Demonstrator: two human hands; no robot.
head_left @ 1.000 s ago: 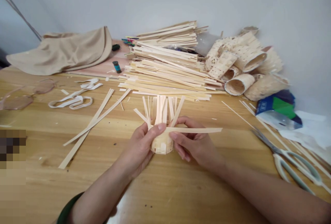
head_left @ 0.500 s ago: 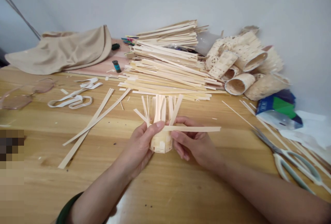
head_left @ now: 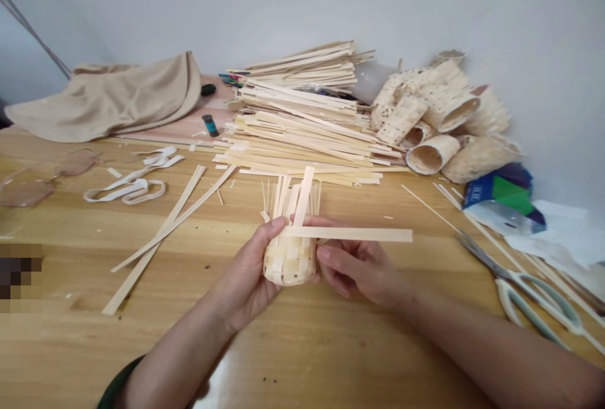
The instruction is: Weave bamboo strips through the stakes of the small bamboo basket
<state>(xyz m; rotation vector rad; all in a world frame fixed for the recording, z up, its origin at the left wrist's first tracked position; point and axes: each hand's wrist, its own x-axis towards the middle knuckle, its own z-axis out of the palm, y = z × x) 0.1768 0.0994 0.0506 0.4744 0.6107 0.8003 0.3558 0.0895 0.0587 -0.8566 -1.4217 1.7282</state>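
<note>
Two hands: left hand (head_left: 250,273) and right hand (head_left: 362,267) meet at a small woven cup (head_left: 289,259), centre of the frame, a little below the middle.
Woven cup: rounded base towards the viewer, upright slats (head_left: 303,198) fanning from its rim towards the top of the frame.
Left fingers: wrapped around the cup's left wall, thumb pressed near the rim beside the inner end of a free strip (head_left: 363,234).
Right fingers: curled at the cup's right wall, thumb below the free strip, others partly hidden behind it; whether they pinch anything, I cannot tell.
Free strip: lies across the slats and reaches out to the right, its far end unheld.
Weaving well: the left thumb should pin the strip where it meets the rim; the right fingers should lift one slat at a time, alternating front and back, without creasing it.
Tension: pull snug and press each pass down onto the row below; too hard a pull would likely draw the rim inwards or split the thin wood.
Surface (head_left: 307,352): crossed strips (head_left: 152,240) left of the hands, scissors (head_left: 517,292) at lower right, stacked strips (head_left: 302,135) at upper centre, woven tubes (head_left: 432,154) at upper right.
</note>
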